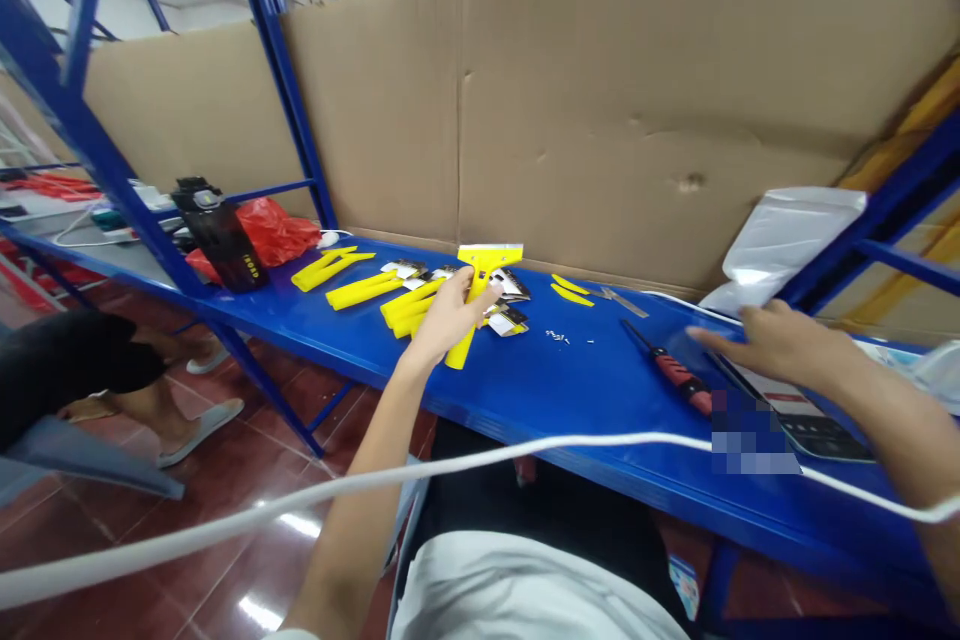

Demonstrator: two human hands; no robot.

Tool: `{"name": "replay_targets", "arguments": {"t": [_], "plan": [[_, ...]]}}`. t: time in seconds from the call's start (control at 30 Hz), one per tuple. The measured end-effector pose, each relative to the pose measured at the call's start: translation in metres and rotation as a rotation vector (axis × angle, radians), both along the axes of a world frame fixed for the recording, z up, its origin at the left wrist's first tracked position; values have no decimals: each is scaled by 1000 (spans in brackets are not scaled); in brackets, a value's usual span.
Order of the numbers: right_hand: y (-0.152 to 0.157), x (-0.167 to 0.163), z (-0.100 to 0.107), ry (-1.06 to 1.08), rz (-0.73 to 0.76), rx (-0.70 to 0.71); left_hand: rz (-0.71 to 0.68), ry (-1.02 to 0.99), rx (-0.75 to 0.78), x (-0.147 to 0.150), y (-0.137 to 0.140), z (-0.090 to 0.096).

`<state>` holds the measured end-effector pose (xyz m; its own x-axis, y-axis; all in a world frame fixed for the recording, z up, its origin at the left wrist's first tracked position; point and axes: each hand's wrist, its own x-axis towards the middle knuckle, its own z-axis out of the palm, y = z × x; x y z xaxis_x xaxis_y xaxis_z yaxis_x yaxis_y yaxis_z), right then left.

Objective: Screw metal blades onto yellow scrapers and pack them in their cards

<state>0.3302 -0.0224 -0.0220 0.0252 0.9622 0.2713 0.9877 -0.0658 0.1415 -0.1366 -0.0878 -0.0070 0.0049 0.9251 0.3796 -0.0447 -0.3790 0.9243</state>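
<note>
My left hand [448, 312] is closed round the neck of a yellow scraper [480, 295]. Its wide head points up and a pale strip runs along the top edge. Beside and behind that hand lie several yellow handles [364, 290] and black-and-white printed cards [510, 285]. My right hand [784, 340] hovers at the right over a phone [817, 415], in front of a white plastic bag [784, 230]. One digit reaches left, its tip smeared, apart from the bent fingers; I see nothing held there. Near it lies a red-and-black screwdriver [679, 380].
Small screws [556, 336], curved yellow strips [571, 294] and metal blades [626, 303] lie on the blue table [540, 400]. A black bottle [217, 235] and red bag [277, 230] stand left. A white cable [525, 448] crosses in front. Another person's leg [142, 390] shows at left.
</note>
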Motion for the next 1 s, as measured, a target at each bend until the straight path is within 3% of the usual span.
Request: {"name": "replay_targets", "arguments": {"t": [0.1, 0.17, 0.3, 0.43, 0.57, 0.73, 1.0], "plan": [[8, -79, 42, 87, 163, -101, 47, 118, 31, -8, 9, -9], [22, -131, 55, 197, 291, -171, 16, 149, 15, -10, 12, -11], [62, -212, 46, 322, 379, -249, -28, 85, 13, -5, 12, -6], [91, -259, 28, 413, 362, -277, -124, -44, -38, -2, 7, 1], [103, -277, 22, 480, 355, -294, -310, -260, -107, -6, 5, 5], [101, -275, 14, 553, 380, -328, -391, -386, -106, -5, 0, 11], [79, -252, 13, 765, 481, 23, -439, -510, -151, 8, -17, 30]]}}
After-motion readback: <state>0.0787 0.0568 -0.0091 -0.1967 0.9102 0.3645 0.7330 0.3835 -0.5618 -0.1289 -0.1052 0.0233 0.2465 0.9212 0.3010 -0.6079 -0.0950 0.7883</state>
